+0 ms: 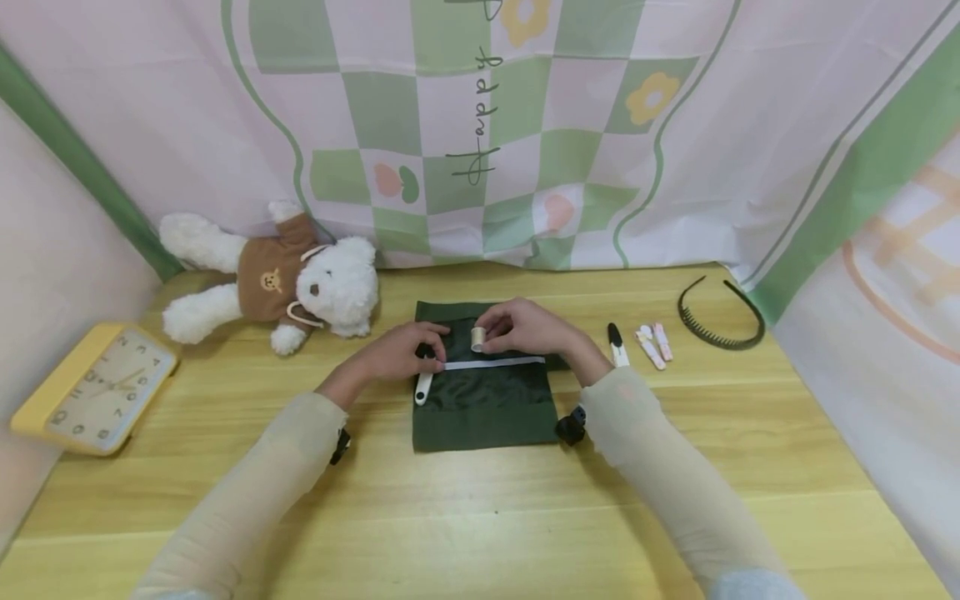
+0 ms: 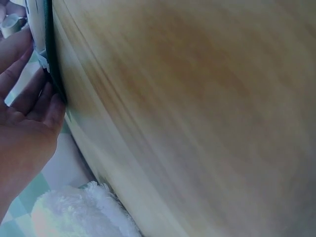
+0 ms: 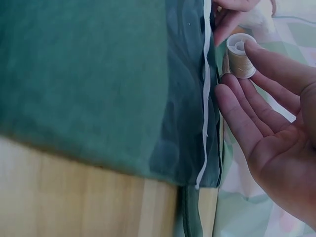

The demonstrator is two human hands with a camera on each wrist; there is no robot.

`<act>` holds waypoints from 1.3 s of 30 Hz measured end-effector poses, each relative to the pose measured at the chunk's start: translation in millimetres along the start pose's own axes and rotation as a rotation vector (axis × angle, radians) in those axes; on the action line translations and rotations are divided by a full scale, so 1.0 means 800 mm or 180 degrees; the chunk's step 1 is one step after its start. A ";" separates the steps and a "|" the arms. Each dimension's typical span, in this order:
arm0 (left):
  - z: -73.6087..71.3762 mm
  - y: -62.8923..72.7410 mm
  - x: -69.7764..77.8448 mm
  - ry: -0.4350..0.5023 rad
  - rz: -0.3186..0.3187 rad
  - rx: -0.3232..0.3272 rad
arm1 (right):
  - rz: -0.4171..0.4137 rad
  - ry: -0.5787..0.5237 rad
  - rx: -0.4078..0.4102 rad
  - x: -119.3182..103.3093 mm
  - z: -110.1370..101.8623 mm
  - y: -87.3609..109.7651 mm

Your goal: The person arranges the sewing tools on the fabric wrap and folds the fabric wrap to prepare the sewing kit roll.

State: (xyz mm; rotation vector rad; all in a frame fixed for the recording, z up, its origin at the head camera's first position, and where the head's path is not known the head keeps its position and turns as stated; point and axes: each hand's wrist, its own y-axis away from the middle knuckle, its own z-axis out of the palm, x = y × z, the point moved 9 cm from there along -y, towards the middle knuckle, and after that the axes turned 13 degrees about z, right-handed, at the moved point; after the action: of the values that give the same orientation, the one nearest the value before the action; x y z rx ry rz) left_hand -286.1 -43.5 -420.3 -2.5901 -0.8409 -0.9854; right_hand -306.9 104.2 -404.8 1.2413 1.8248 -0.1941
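My right hand (image 1: 528, 327) pinches a spool of pale beige thread (image 3: 241, 61) between thumb and fingers, above the upper part of a dark green cloth (image 1: 483, 429). A narrow white strip (image 1: 495, 363) crosses this cloth from side to side, with a shinier patch below it. At the cloth's left edge, my left hand (image 1: 401, 352) rests with its fingers spread over it, the index finger and thumb apart. A slim white tool (image 1: 423, 388) with a dark upper part lies under that hand, partly hidden by the fingers.
A white plush toy (image 1: 273, 279) in brown clothing lies at the back left, behind a yellow clock (image 1: 97, 387). Right of the cloth are a black-and-white tool (image 1: 617, 342), pink-and-white clips (image 1: 652, 343) and a black headband (image 1: 722, 321). A patterned curtain (image 1: 465, 200) hangs along the back edge.
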 end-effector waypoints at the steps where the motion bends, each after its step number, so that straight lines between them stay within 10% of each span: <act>1: 0.000 0.000 0.000 -0.0002 0.0014 0.0000 | -0.0008 0.0022 -0.0013 -0.001 0.002 -0.001; 39: -0.001 -0.002 0.001 0.0067 0.0110 0.0064 | -0.0062 0.0348 -0.0037 -0.036 0.041 -0.030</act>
State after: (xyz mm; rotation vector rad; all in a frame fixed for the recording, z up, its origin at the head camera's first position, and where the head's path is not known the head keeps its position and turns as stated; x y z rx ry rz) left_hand -286.9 -42.3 -419.6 -2.5639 -0.7940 -0.9877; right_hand -304.3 54.8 -410.8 1.2479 1.9294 -0.1285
